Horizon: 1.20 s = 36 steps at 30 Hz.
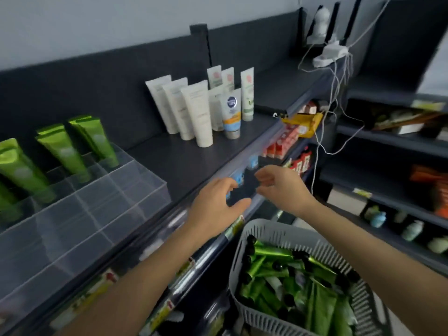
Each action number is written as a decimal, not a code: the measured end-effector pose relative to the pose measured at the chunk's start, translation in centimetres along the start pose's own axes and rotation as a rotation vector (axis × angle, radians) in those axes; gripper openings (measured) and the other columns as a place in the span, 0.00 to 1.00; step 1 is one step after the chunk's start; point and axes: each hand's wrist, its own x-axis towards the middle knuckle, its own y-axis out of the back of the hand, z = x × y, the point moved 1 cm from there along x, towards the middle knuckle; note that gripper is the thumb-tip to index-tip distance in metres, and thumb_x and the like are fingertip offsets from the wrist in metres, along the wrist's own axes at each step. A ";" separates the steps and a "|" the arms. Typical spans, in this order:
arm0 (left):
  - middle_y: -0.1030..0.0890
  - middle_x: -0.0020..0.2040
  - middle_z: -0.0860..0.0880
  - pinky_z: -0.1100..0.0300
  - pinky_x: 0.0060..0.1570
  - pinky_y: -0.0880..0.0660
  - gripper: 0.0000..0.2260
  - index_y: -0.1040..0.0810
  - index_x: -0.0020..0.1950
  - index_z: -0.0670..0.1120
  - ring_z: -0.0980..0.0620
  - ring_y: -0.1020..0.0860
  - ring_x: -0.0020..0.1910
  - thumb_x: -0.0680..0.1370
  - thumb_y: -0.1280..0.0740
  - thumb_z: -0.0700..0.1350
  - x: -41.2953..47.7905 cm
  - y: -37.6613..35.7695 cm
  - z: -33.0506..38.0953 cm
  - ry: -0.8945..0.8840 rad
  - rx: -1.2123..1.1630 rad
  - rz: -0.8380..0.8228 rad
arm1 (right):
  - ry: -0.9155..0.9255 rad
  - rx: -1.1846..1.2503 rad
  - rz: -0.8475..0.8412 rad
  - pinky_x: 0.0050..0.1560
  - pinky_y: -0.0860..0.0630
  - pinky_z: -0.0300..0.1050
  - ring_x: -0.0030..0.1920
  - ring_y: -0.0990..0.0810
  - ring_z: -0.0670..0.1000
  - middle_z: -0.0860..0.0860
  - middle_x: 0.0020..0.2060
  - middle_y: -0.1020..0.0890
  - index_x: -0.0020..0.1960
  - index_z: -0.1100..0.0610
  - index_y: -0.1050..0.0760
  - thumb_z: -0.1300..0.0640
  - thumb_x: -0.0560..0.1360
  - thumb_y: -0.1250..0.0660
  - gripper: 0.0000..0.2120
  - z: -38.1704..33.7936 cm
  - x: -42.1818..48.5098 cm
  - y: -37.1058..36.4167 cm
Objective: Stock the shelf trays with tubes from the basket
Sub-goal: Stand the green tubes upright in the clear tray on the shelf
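Both your bare forearms reach forward and up from the bottom of the view, converging toward the centre. Your left hand (217, 198) is palm-down, fingers curled loosely and thumb spread out below them, holding nothing. Your right hand (281, 187) sits just beside it, slightly higher, with the fingers bent toward the left hand, thumb apart, also empty. The fingertips of the two hands are near but not touching.

Pale grey wall (97, 25) above dark shelf backboard (121, 69); second dark shelving unit (388, 141) at right, dim even light.
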 end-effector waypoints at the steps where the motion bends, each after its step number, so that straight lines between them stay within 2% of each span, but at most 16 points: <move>1: 0.22 0.55 0.50 0.56 0.54 0.26 0.19 0.25 0.58 0.46 0.53 0.24 0.54 0.74 0.31 0.56 0.2 -1.7 0.3 -0.005 -0.012 -0.042 | -0.039 -0.005 -0.007 0.58 0.24 0.47 0.53 0.20 0.52 0.54 0.55 0.19 0.62 0.60 0.25 0.60 0.73 0.31 0.17 1.8 -0.6 0.1; 5: 0.23 0.54 0.50 0.54 0.52 0.25 0.17 0.25 0.57 0.46 0.52 0.24 0.52 0.75 0.33 0.56 0.3 -8.1 0.6 0.040 -0.025 -0.253 | -0.223 -0.041 -0.049 0.56 0.25 0.45 0.53 0.20 0.54 0.54 0.52 0.17 0.58 0.60 0.22 0.60 0.72 0.31 0.14 9.1 -3.3 -0.2; 10: 0.21 0.49 0.48 0.51 0.48 0.24 0.14 0.23 0.54 0.43 0.50 0.22 0.48 0.76 0.34 0.53 -0.1 -15.1 -1.4 0.134 0.022 -0.428 | -0.442 -0.090 -0.167 0.52 0.26 0.43 0.51 0.20 0.55 0.56 0.50 0.17 0.53 0.60 0.20 0.61 0.71 0.31 0.11 17.5 -6.8 -2.4; 13: 0.21 0.46 0.46 0.51 0.46 0.24 0.12 0.23 0.51 0.41 0.47 0.22 0.46 0.77 0.34 0.49 -0.5 -18.3 -3.1 0.181 0.049 -0.501 | -0.510 -0.140 -0.249 0.45 0.29 0.44 0.49 0.20 0.58 0.56 0.44 0.18 0.42 0.57 0.21 0.61 0.70 0.32 0.02 20.9 -8.8 -4.2; 15: 0.20 0.46 0.45 0.52 0.47 0.24 0.11 0.23 0.51 0.40 0.47 0.21 0.46 0.78 0.35 0.48 -0.9 -20.5 -4.4 0.225 0.084 -0.561 | -0.548 -0.158 -0.320 0.43 0.30 0.44 0.47 0.20 0.58 0.56 0.41 0.19 0.37 0.56 0.22 0.61 0.70 0.34 0.04 22.9 -9.8 -5.6; 17: 0.20 0.44 0.45 0.52 0.46 0.24 0.10 0.23 0.50 0.40 0.46 0.21 0.45 0.79 0.36 0.47 -1.5 -22.4 -5.6 0.264 0.134 -0.615 | -0.580 -0.154 -0.372 0.43 0.29 0.43 0.46 0.20 0.57 0.57 0.41 0.19 0.38 0.57 0.21 0.62 0.70 0.36 0.06 24.4 -10.4 -6.9; 20: 0.23 0.41 0.45 0.57 0.37 0.31 0.09 0.25 0.47 0.40 0.46 0.23 0.42 0.79 0.38 0.45 -2.2 -25.1 -7.7 0.309 0.219 -0.691 | -0.592 -0.176 -0.417 0.49 0.26 0.44 0.51 0.20 0.58 0.57 0.47 0.17 0.48 0.60 0.19 0.63 0.72 0.37 0.09 26.4 -10.5 -8.7; 22: 0.24 0.40 0.45 0.58 0.36 0.31 0.08 0.25 0.46 0.40 0.47 0.23 0.41 0.79 0.39 0.44 -2.6 -26.7 -8.8 0.327 0.238 -0.729 | -0.596 -0.167 -0.418 0.49 0.25 0.46 0.49 0.20 0.59 0.58 0.46 0.17 0.45 0.61 0.20 0.64 0.71 0.37 0.07 27.3 -10.3 -9.7; 24: 0.22 0.42 0.44 0.57 0.38 0.28 0.08 0.25 0.47 0.40 0.44 0.21 0.44 0.80 0.39 0.44 -2.7 -28.0 -9.1 0.321 0.266 -0.756 | -0.594 -0.170 -0.418 0.47 0.25 0.47 0.48 0.20 0.59 0.58 0.45 0.18 0.43 0.62 0.22 0.66 0.70 0.37 0.06 27.9 -9.9 -10.7; 28: 0.21 0.46 0.43 0.56 0.37 0.28 0.11 0.22 0.49 0.40 0.44 0.21 0.44 0.81 0.40 0.46 -2.6 -30.1 -8.6 0.254 0.437 -0.790 | -0.636 -0.228 -0.419 0.45 0.23 0.48 0.49 0.20 0.60 0.58 0.46 0.19 0.47 0.59 0.23 0.65 0.72 0.39 0.08 28.9 -10.0 -12.3; 30: 0.22 0.47 0.43 0.56 0.36 0.29 0.10 0.22 0.50 0.40 0.45 0.21 0.43 0.81 0.40 0.44 -2.8 -31.0 -8.6 0.246 0.477 -0.811 | -0.689 -0.301 -0.501 0.47 0.21 0.49 0.52 0.19 0.59 0.56 0.49 0.18 0.51 0.58 0.22 0.62 0.74 0.39 0.09 29.4 -10.7 -12.7; 33: 0.24 0.53 0.42 0.56 0.41 0.26 0.09 0.22 0.53 0.40 0.44 0.22 0.47 0.80 0.40 0.42 -3.0 -32.2 -8.6 0.265 0.515 -0.815 | -0.795 -0.296 -0.569 0.49 0.23 0.48 0.54 0.20 0.59 0.57 0.50 0.18 0.52 0.59 0.22 0.53 0.76 0.37 0.11 29.9 -11.7 -13.1; 36: 0.26 0.56 0.42 0.53 0.48 0.24 0.09 0.24 0.57 0.40 0.44 0.24 0.53 0.80 0.41 0.38 -3.1 -32.8 -8.5 0.299 0.567 -0.746 | -0.810 -0.261 -0.562 0.46 0.25 0.46 0.52 0.19 0.59 0.58 0.50 0.18 0.51 0.59 0.23 0.51 0.75 0.35 0.12 30.2 -12.1 -13.6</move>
